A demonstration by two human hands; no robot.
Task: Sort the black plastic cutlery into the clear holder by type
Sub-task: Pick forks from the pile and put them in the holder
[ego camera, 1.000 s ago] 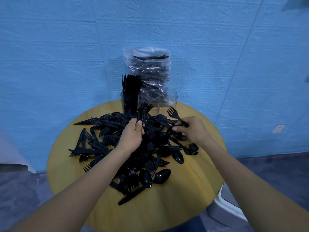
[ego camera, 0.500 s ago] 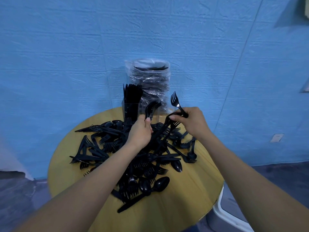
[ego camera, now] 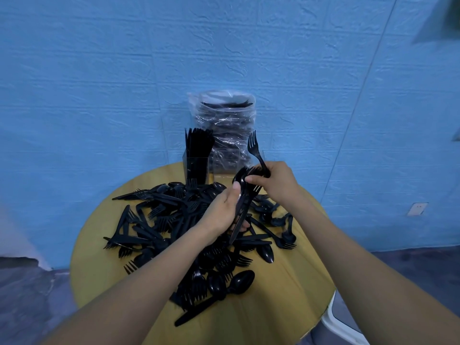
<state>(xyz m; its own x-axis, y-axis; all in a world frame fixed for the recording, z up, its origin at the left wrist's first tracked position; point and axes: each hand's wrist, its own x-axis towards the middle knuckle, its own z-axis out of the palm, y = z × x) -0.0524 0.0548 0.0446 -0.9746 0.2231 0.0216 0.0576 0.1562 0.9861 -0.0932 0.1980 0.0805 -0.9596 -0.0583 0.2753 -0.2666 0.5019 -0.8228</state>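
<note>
A heap of black plastic forks, spoons and knives (ego camera: 174, 220) covers the round wooden table (ego camera: 273, 295). At the table's far edge stands the clear holder (ego camera: 224, 160); its left compartment is packed with upright black knives (ego camera: 198, 148), and the other compartments look see-through. My left hand (ego camera: 224, 210) grips a bundle of black forks (ego camera: 242, 195) above the heap. My right hand (ego camera: 276, 183) holds a single black fork (ego camera: 255, 150), tines up, and its thumb and fingertips touch the top of the bundle.
A clear plastic bag of more black cutlery (ego camera: 224, 120) stands behind the holder against the blue wall. A white object (ego camera: 336, 322) shows beyond the table's right edge. Bare wood lies along the table's near and right rim.
Both hands have risen from the heap and come together. The right hand lifted a fork from the heap and brought it to the bundle in the left hand.
</note>
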